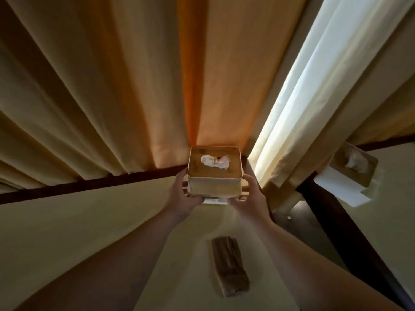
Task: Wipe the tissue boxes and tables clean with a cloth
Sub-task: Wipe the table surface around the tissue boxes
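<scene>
A square cream tissue box (214, 184) with a brown lid and a white tissue poking out of its slot is held at the far right corner of the pale table (78, 232). My left hand (183, 199) grips its left side and my right hand (249, 199) grips its right side, fingers curled round the walls. A white flat piece shows just under the box's near edge. A folded brown cloth (229, 271) lies on the table between my forearms, touched by neither hand.
Tan and orange curtains (134, 86) hang right behind the table's dark far edge. A bright sheer curtain (314, 75) hangs at the right. A second tissue box (352, 167) sits on a neighbouring table (381, 232) beyond a dark gap to the right.
</scene>
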`<state>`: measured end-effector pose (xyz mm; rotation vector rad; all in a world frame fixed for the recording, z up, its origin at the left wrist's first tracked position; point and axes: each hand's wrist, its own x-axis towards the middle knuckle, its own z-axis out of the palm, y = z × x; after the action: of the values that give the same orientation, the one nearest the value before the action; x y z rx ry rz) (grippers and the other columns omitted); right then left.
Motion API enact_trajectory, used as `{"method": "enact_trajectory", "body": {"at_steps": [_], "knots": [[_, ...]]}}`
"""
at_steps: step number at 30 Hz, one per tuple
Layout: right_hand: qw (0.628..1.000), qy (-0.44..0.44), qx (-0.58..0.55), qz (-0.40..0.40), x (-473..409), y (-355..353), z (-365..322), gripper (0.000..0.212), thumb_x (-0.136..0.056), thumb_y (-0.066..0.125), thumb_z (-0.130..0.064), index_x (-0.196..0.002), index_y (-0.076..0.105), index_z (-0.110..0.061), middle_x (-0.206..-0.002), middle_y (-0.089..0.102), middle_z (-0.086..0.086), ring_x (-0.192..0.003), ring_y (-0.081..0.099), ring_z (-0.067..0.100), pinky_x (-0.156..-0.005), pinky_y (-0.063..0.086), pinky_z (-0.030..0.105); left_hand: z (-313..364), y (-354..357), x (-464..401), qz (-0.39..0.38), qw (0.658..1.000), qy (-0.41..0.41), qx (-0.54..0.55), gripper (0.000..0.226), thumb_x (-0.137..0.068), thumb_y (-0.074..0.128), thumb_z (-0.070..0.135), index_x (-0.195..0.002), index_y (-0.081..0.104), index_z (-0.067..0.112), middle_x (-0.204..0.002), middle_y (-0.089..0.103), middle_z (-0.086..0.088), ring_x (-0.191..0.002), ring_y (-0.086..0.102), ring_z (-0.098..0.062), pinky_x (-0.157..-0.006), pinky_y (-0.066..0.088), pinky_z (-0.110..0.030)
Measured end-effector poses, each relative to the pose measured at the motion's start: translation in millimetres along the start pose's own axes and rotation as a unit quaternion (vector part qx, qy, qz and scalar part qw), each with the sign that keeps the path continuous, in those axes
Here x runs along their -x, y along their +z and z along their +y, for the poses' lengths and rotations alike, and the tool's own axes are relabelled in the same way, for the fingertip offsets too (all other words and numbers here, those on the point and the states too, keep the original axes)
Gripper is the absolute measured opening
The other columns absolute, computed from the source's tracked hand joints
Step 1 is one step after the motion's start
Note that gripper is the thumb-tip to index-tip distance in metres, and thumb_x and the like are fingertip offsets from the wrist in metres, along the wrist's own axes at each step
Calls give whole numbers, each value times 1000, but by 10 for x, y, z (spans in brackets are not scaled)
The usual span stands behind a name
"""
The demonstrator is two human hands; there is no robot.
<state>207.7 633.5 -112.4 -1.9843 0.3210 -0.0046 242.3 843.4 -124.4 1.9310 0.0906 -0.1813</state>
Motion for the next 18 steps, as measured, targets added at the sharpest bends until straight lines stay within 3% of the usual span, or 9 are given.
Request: {"method": "enact_trajectory", "body": {"at_steps": [3, 6, 10, 14, 18], "knots": [[999, 24, -29, 29, 17, -176, 68, 65, -83, 89, -41, -129, 43, -51, -116, 66, -21, -102, 70, 6, -70, 56, 14, 68, 207, -149, -39, 999, 4, -4, 100, -77, 88, 8, -157, 32, 28, -136, 55, -1, -96, 56, 5, -70, 50, -11], [997, 46, -44, 40, 42, -233, 179, 68, -85, 88, -26, -131, 42, -46, -117, 67, -15, -104, 71, 10, -69, 57, 16, 125, 292, -276, -72, 997, -3, -21, 101, -77, 87, 6, -157, 31, 29, -136, 52, 1, -94, 56, 4, -70, 46, -13], [996, 52, -52, 43, 47, -238, 298, 75, -86, 85, -14, -144, 43, -37, -120, 66, -10, -103, 71, 8, -68, 58, 17, 110, 298, -380, -97, 995, -7, -15, 105, -76, 89, 8, -159, 29, 31, -141, 50, 4, -119, 55, -16, -80, 48, -21], [996, 61, -57, 32, 55, -277, 310, 76, -86, 84, -12, -145, 43, -36, -115, 64, -14, -102, 69, 7, -67, 58, 17, 101, 304, -337, -80, 997, -6, -22, 108, -74, 90, 7, -160, 29, 30, -136, 50, 7, -122, 51, -16, -84, 47, -23], [997, 70, -10, 41, 166, -292, 352, 83, -83, 87, -22, -151, 40, -32, -117, 58, -14, -112, 64, 15, -87, 63, 38, -12, 233, -157, -39, 998, -26, -52, 106, -72, 93, 13, -157, 32, 27, -132, 49, 7, -121, 53, -16, -98, 48, -33]]}}
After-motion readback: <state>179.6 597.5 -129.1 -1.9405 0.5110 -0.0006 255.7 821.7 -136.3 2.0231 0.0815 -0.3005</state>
